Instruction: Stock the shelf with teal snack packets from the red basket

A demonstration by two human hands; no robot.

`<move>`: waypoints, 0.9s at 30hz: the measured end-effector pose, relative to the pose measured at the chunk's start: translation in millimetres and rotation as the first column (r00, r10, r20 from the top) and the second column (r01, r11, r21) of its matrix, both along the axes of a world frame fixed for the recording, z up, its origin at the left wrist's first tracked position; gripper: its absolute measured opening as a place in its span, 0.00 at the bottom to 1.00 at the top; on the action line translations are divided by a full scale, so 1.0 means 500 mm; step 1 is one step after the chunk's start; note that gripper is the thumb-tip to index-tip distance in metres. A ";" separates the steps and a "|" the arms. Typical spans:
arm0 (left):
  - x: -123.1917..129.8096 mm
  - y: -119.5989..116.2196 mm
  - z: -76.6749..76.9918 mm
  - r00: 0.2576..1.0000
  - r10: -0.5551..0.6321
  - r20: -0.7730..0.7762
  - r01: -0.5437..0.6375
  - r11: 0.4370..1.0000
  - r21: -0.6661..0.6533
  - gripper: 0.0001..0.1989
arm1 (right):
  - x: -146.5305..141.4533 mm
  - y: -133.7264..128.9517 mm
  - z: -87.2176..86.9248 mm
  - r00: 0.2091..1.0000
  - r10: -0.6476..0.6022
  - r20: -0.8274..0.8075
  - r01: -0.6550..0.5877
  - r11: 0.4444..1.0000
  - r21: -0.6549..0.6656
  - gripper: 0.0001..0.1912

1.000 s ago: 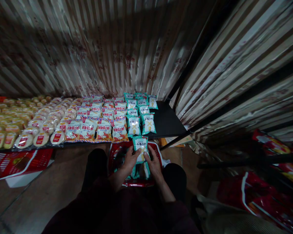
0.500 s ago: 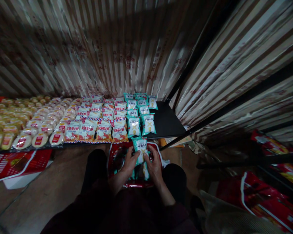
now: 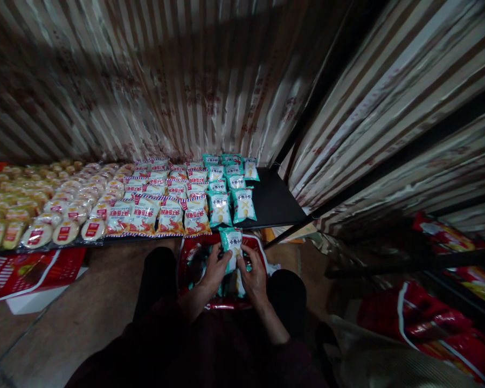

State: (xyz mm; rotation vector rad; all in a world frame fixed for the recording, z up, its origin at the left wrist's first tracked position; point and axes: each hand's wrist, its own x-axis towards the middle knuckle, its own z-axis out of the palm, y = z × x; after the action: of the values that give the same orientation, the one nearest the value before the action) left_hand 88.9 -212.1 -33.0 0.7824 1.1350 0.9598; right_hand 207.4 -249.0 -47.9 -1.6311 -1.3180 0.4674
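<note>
Between my two hands a teal and white snack packet (image 3: 233,241) is held upright over a red basket (image 3: 181,269). My left hand (image 3: 217,264) grips its left edge, and my right hand (image 3: 253,272) has its fingers and thumb on the right edge. More teal packets lie in the basket below, partly hidden by my hands. Just beyond, rows of teal packets (image 3: 244,205) stand on a black shelf (image 3: 275,199), beside rows of white and orange snack packets (image 3: 196,215).
Round wrapped biscuits (image 3: 66,231) and yellow wrapped cakes (image 3: 13,234) fill the shelf's left part. A red basket (image 3: 60,267) is below it. Black metal bars (image 3: 331,202) cross on the right, near red packages (image 3: 432,318). Striped sheeting hangs behind.
The fingers of my right hand have shifted slightly on the packet's right edge. The packet stays over the basket, and the view has moved very little.
</note>
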 end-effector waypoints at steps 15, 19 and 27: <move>0.033 0.006 -0.005 0.977 0.017 0.210 0.005 0.994 -0.106 0.20 | 0.013 -0.009 0.041 0.490 -0.099 -0.866 -0.156 0.968 -0.199 0.37; 0.058 0.020 0.003 0.992 0.121 -0.019 -0.119 0.990 0.070 0.18 | 0.018 -0.012 0.059 0.539 -0.086 -0.838 -0.085 0.984 -0.155 0.36; 0.076 0.036 0.049 0.993 0.009 -0.121 0.019 0.974 0.224 0.10 | 0.038 -0.008 0.085 0.890 -0.047 -0.453 -0.017 0.991 -0.136 0.36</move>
State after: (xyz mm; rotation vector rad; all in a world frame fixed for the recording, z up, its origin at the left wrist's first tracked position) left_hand 126.7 -194.2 -8.5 1.0381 1.1398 1.0602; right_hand 226.2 -252.8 -5.5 -1.5169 -0.9327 0.8900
